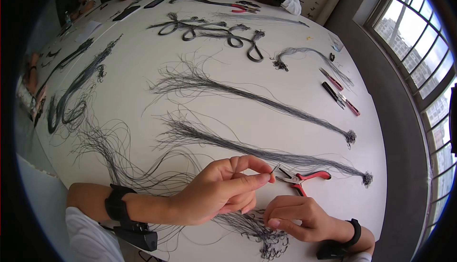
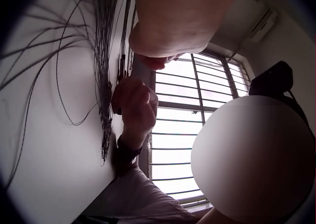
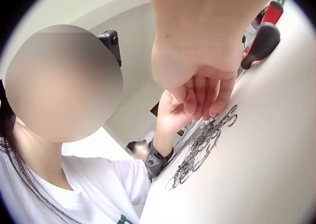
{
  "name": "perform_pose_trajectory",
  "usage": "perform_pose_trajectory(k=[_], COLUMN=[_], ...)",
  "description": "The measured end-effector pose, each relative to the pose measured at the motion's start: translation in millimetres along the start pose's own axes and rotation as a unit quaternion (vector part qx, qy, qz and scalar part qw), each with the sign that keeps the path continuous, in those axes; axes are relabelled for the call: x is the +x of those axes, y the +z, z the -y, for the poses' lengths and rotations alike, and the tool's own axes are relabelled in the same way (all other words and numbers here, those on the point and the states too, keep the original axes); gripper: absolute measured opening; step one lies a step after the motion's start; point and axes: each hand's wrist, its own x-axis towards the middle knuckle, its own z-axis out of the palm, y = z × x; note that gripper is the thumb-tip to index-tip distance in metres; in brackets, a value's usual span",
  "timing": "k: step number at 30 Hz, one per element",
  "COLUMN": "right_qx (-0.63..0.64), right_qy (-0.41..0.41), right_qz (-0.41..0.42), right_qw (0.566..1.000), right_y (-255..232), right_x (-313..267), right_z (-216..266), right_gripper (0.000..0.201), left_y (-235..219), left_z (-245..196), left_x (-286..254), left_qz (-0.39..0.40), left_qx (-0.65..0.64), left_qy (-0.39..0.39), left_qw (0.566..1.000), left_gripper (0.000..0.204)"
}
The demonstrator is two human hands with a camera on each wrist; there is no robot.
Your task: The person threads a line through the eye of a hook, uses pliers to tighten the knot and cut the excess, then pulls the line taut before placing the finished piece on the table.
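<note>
The left hand (image 1: 219,186) is raised above the table (image 1: 354,200), and its thumb and index fingers pinch a small dark piece (image 1: 275,168), too small to identify surely; it is held near the nose of the red-handled pliers (image 1: 296,178). The right hand (image 1: 300,217) is lower, with bent fingers over the hooked end of the nearest bundle (image 1: 271,245); whether these fingers grasp a strand, one cannot tell.

The small piece seems light and stiff, perhaps slippery, so the tips of two fingers should be enough, kept away from any point. The bundle looks light too, but its strands are springy and spread easily. It would be better to take it where the strands gather, just before the hooks, because the hooks may catch each other or the skin.

The hooked end lies close to the table's near edge, so little room remains on that side. To the right of the pliers there is more room, until the table's side edge. Forward, the pliers and a second bundle (image 1: 228,144) limit the movement, and at the left the loose strands could entangle the forearm.
</note>
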Motion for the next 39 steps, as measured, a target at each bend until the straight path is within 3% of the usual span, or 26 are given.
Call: perform_pose_trajectory(k=[2, 8, 15, 18, 21, 22, 24, 29, 39], right_qx=[0.012, -0.003, 0.024, -0.031, -0.245, -0.245, -0.452, -0.486, -0.519], right_qy=[-0.036, -0.037, -0.069, -0.067, -0.062, -0.062, 0.023, 0.109, 0.038], right_qz=[0.020, 0.048, 0.003, -0.066, -0.178, -0.178, -0.181, -0.148, -0.168], right_qw=[0.999, 0.998, 0.997, 0.995, 0.951, 0.951, 0.873, 0.855, 0.837], right_y=[4, 4, 1, -3, -11, -12, -16, -20, -21], right_x=[1, 2, 2, -2, 0, 1, 0, -12, -12], right_z=[-1, 4, 6, 6, 12, 13, 15, 12, 0], right_gripper=[0.009, 0.008, 0.015, 0.021, 0.024, 0.024, 0.031, 0.035, 0.016], left_y=[2, 9, 8, 7, 5, 5, 5, 3, -2], left_z=[-2, -2, 1, 2, 6, 4, 1, 2, 8], left_x=[0, -1, -2, -2, 1, 1, 1, 2, 4], left_qz=[-0.006, -0.048, -0.086, -0.100, -0.120, -0.120, -0.124, -0.125, -0.138], left_qx=[0.006, 0.067, 0.210, 0.262, 0.289, 0.289, 0.289, 0.291, 0.269], left_qy=[-0.005, -0.007, 0.020, 0.043, 0.046, 0.046, 0.015, 0.013, 0.028], left_qw=[1.000, 0.997, 0.974, 0.959, 0.949, 0.949, 0.949, 0.949, 0.953], left_gripper=[0.016, 0.018, 0.018, 0.018, 0.017, 0.017, 0.017, 0.017, 0.016])
